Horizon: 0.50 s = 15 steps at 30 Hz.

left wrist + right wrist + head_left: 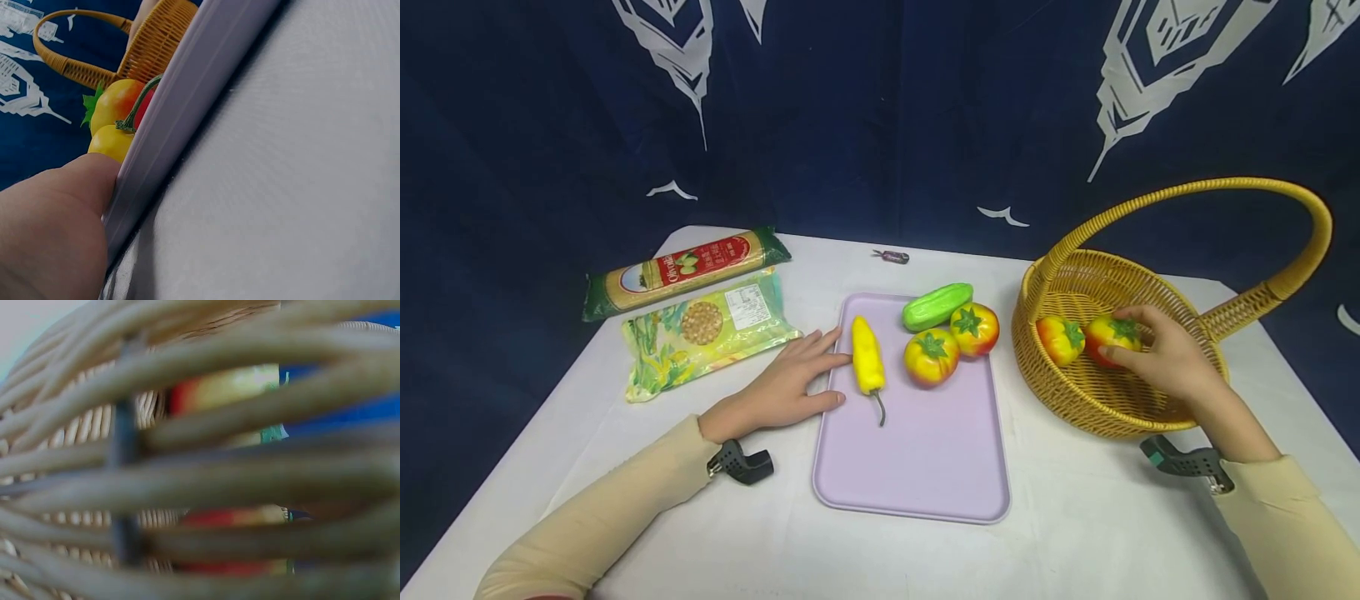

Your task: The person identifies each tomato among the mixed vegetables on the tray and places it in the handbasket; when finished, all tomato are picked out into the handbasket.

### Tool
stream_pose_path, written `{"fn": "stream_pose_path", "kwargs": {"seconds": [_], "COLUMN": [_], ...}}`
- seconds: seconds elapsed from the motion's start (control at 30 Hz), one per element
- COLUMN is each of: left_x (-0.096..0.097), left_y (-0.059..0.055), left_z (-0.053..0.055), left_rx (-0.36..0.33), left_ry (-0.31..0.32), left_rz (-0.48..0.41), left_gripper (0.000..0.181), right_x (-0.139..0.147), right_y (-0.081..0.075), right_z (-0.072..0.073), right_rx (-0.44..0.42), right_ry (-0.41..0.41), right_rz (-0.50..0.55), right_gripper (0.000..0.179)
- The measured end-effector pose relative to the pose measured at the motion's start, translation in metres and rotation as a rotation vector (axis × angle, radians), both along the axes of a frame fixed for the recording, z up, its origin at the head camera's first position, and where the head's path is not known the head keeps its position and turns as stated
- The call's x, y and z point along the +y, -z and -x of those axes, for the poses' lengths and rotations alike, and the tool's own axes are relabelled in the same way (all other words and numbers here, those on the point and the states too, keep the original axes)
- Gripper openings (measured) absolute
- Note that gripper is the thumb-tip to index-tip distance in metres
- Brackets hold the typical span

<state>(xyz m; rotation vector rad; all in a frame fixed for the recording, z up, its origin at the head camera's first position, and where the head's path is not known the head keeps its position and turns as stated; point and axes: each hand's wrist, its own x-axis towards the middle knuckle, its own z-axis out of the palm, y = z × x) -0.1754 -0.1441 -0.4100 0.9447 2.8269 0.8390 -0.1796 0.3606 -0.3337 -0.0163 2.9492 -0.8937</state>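
Inside the wicker basket (1093, 412), my right hand (1165, 354) grips a red-and-yellow tomato (1112, 337) with thumb and fingers. A second tomato (1058, 340) lies beside it on the left. In the right wrist view the basket's weave (250, 487) hides most of both. My left hand (790, 379) lies with fingers spread at the left rim of the lilac tray (917, 475), fingertips right by a yellow pepper (868, 358) with a curved stem. Also on the tray are two more tomatoes (931, 358) and a green cucumber (937, 306).
Left of the tray lie a bag of soybeans (715, 329) and, behind it, a long green-ended pasta packet (685, 271). A small dark wrapped item (891, 257) is at the back. The basket's tall handle (1195, 187) arches over its opening. A dark blue curtain (880, 125) hangs behind the table.
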Motion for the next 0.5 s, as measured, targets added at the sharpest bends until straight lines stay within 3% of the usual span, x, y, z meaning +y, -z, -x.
{"fn": "stream_pose_path", "kwargs": {"seconds": [0.5], "left_x": [-0.0006], "left_y": [0.0015], "left_z": [0.0020], "left_rx": [-0.017], "left_ry": [-0.006], "left_rz": [0.009], "left_gripper": [0.058], "right_x": [-0.0010], "right_y": [0.0006], "right_z": [-0.0009], "right_rx": [0.024], "right_ry": [0.008], "right_rz": [-0.001], "right_gripper": [0.063]}}
